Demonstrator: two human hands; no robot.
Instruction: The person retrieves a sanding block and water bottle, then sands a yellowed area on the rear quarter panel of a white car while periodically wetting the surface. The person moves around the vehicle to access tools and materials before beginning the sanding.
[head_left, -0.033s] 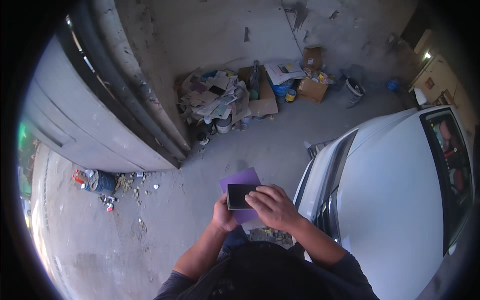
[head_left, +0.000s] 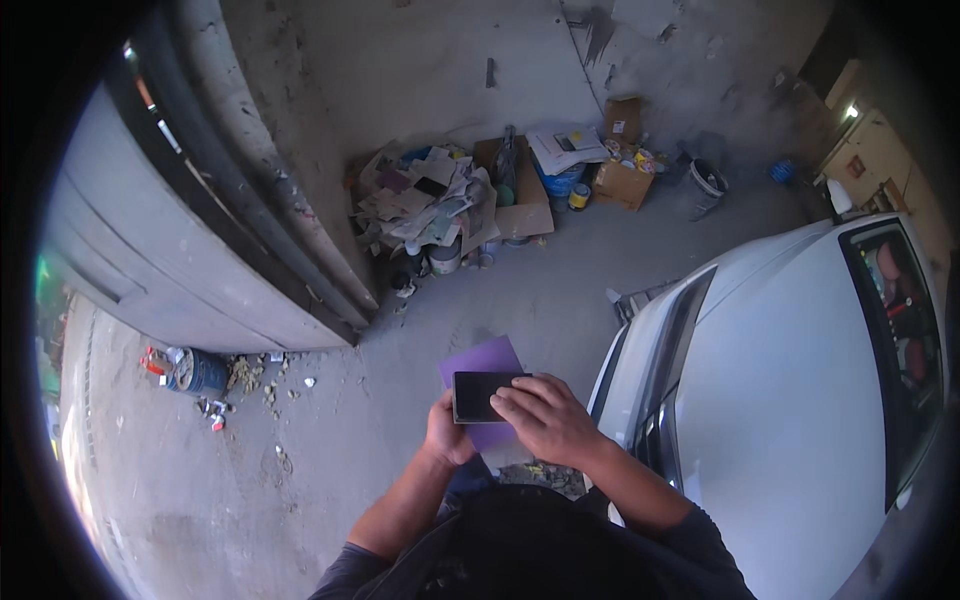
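Observation:
A purple sheet (head_left: 482, 356), which looks like sandpaper, is held in front of my body. On top of it lies a flat black rectangular block (head_left: 476, 396) with a thin paler rim. My left hand (head_left: 447, 430) is closed on the left side of the sheet, beside the block's near left corner; part of its fingers is hidden underneath. My right hand (head_left: 548, 420) grips the block's right end, its fingers lying bent over the top. The right thumb is out of sight.
A white car (head_left: 780, 370) stands close on my right. At left are a large pale door panel (head_left: 190, 235) and a blue bucket (head_left: 198, 372) with litter beside it. A heap of used paper (head_left: 425, 195) and cardboard boxes (head_left: 622, 186) lie along the far wall.
The black block has shifted very slightly on the purple sheet and sits a little more level. Both hands keep nearly the same hold. The view has tilted slightly.

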